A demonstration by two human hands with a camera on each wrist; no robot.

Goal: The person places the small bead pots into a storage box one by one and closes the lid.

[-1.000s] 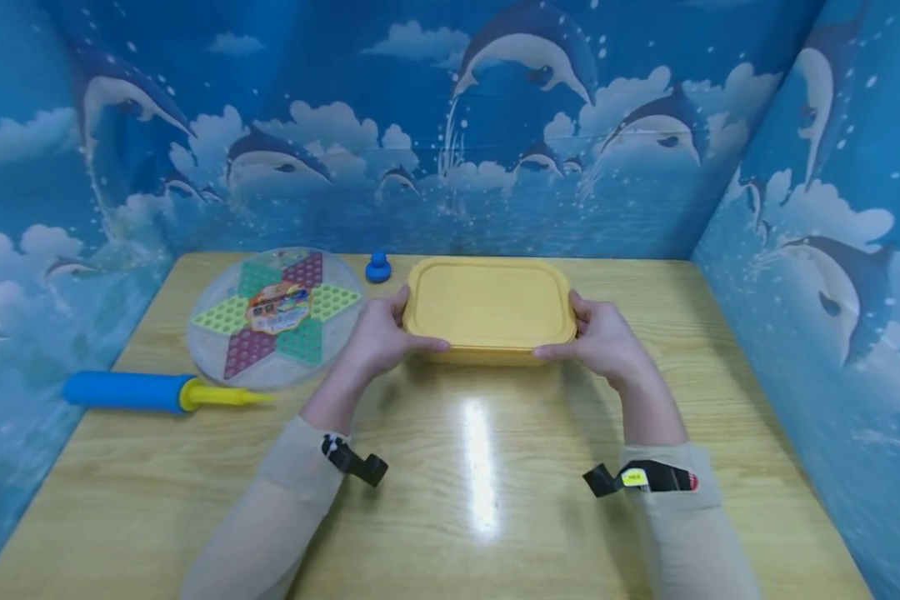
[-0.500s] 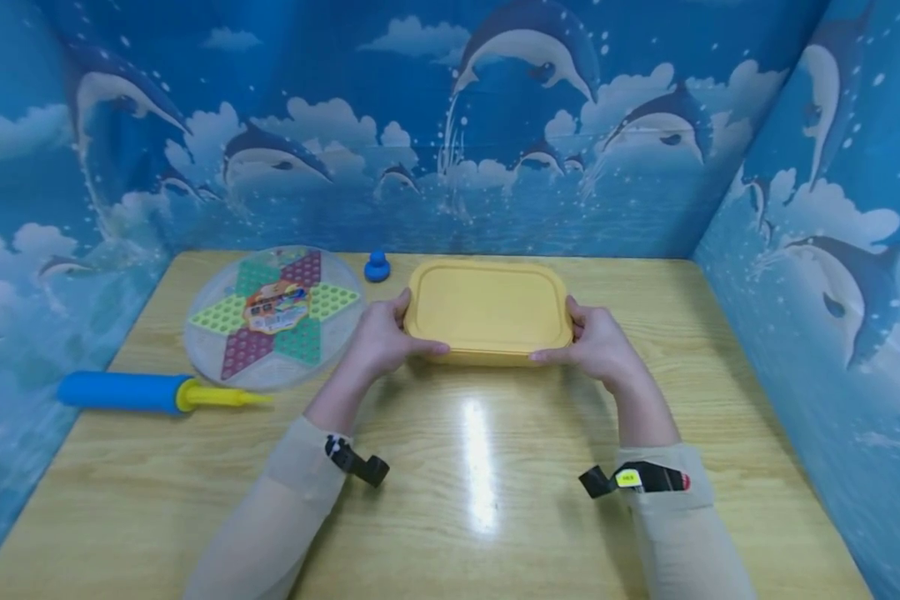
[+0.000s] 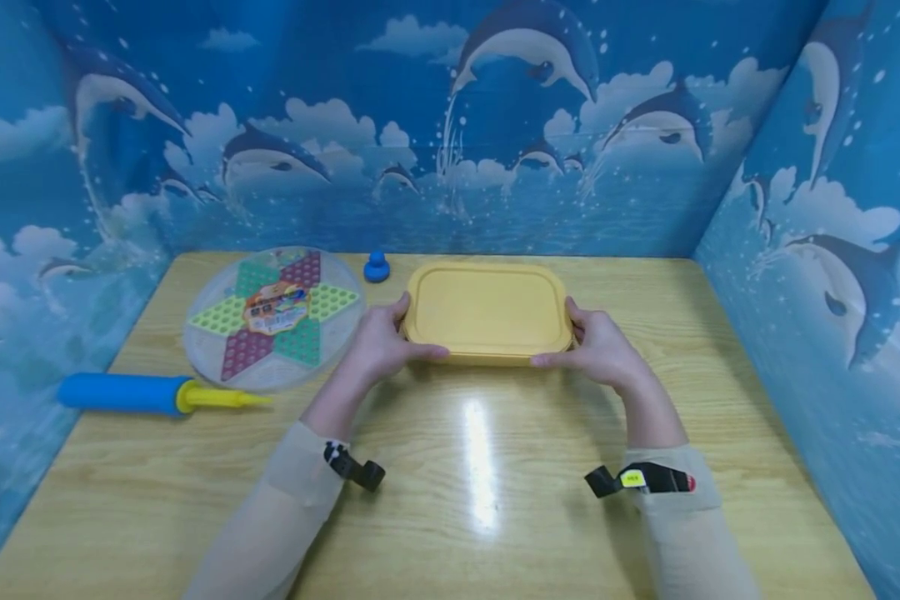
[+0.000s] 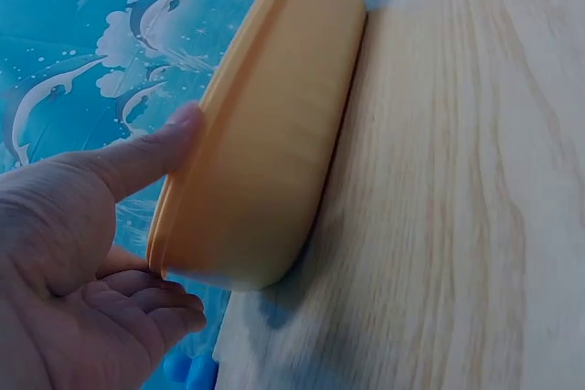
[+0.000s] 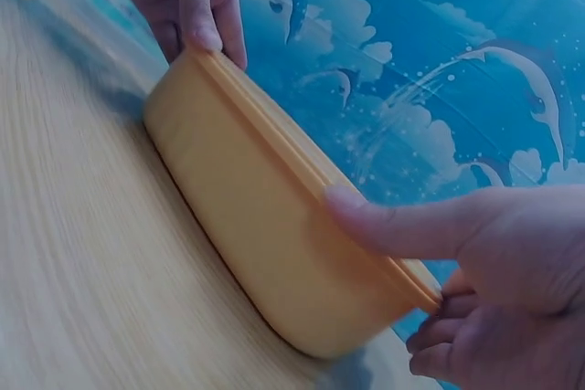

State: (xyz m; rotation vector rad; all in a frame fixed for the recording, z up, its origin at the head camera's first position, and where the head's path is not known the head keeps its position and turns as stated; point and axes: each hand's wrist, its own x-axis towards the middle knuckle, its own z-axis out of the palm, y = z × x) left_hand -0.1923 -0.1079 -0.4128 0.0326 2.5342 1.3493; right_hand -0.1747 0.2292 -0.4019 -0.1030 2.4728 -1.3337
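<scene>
A yellow plastic food container with a rounded rectangular lid sits at the table's far middle, lid up. My left hand grips its left end, thumb along the front lid rim and fingers at the side. At the right end my right hand holds it in the same way. In the left wrist view, the container's front wall rises beside the wood surface, with the left thumb pressed on the rim. From the right wrist, the right thumb lies on the lid edge and the fingertips curl at the end.
To the left lies a round clear Chinese checkers board with a coloured star. A blue hand pump with a yellow nozzle is in front of it. A small blue rubber duck stands by the back wall cloth, which has dolphins on it.
The container's lid has come slightly nearer to me and shows a little less front wall below it. Both hands keep their grip on the ends.
</scene>
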